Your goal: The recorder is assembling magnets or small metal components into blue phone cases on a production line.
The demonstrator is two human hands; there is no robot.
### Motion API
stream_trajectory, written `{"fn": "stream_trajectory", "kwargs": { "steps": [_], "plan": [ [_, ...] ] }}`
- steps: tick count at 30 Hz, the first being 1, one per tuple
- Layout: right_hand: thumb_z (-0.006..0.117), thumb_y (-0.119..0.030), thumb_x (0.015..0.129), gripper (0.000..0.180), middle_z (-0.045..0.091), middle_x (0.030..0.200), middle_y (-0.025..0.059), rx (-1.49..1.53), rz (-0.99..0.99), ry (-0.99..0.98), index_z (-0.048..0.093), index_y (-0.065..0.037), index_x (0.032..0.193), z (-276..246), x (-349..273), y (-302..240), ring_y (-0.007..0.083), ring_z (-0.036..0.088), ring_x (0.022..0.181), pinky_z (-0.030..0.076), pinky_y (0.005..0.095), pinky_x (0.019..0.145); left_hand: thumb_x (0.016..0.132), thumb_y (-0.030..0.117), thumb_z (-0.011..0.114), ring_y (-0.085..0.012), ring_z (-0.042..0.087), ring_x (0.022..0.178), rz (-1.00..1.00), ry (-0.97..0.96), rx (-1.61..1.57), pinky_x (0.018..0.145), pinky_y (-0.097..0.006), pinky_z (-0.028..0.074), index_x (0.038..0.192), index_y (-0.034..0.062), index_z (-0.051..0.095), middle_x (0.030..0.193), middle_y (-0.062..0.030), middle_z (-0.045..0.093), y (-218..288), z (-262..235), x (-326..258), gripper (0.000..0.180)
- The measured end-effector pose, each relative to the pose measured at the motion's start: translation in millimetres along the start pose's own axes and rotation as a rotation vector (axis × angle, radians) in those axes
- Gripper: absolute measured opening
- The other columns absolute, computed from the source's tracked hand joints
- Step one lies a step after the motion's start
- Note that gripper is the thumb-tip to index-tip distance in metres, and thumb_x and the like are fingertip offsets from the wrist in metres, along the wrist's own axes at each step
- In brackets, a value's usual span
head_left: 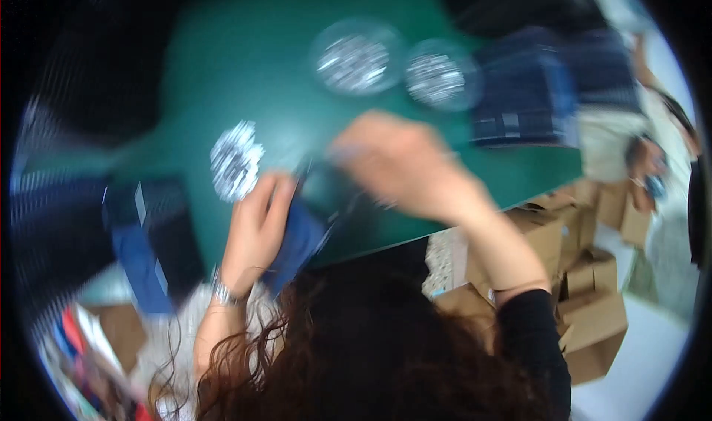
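My left hand (259,224) rests at the near edge of the green table, its fingers closed on a piece of dark blue fabric (297,239) that hangs over the edge. Right by its fingertips lies a loose pile of small shiny silver pieces (236,161), too blurred to name. My right hand (400,161) is over the table to the right of the left one, smeared by motion. Its fingers look curled, but what they hold, if anything, cannot be made out. Between the hands lies something dark, also blurred.
Two round clear dishes, a larger one (354,57) and a smaller one (439,78), hold more silver pieces on the green table (252,57). Folded dark blue garments (515,87) lie at the right, others (152,235) at the left. Cardboard boxes (593,324) stand on the floor at right. Another person's hand (645,161) shows beyond.
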State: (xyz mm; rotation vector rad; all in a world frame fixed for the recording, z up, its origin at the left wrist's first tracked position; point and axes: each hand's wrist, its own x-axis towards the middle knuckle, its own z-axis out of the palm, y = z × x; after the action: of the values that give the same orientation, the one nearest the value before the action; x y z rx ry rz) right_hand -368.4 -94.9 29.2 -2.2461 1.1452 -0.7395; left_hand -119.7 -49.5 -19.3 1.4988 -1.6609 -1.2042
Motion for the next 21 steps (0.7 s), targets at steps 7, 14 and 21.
{"fn": "stream_trajectory", "kwargs": {
  "steps": [7,14,21],
  "plan": [
    [0.07,0.003,0.086,0.017,0.068,0.095,0.0113,0.033,0.124,-0.239,0.075,-0.001,0.101,29,-31,-28,0.0328,0.069,0.089,0.056,0.0409,0.079,0.112,0.008,0.053,0.0037,0.05,0.068,-0.277,0.207,-0.666,0.057,-0.017,0.036,0.118,0.0026,0.059,0.081,0.007,0.061,-13,-46,-46,0.01],
    [0.071,0.002,0.079,0.022,0.065,0.097,0.0073,-0.12,0.05,-0.377,0.074,-0.003,0.1,54,-42,-39,0.0289,0.066,0.095,0.056,0.0431,0.078,0.112,0.009,0.056,0.0037,0.048,0.069,-0.18,0.217,-0.563,0.058,-0.016,0.036,0.118,0.0028,0.06,0.082,0.0072,0.061,-19,-33,-66,0.01],
    [0.068,0.002,0.081,0.011,0.061,0.095,0.0123,-0.165,0.046,-0.349,0.065,-0.003,0.091,54,-41,-34,0.0282,0.065,0.091,0.056,0.0422,0.071,0.11,0.009,0.058,0.001,0.05,0.071,-0.18,0.197,-0.501,0.061,-0.018,0.039,0.117,0.0019,0.062,0.086,0.0055,0.063,-14,-27,-63,0.011]
  ]
}}
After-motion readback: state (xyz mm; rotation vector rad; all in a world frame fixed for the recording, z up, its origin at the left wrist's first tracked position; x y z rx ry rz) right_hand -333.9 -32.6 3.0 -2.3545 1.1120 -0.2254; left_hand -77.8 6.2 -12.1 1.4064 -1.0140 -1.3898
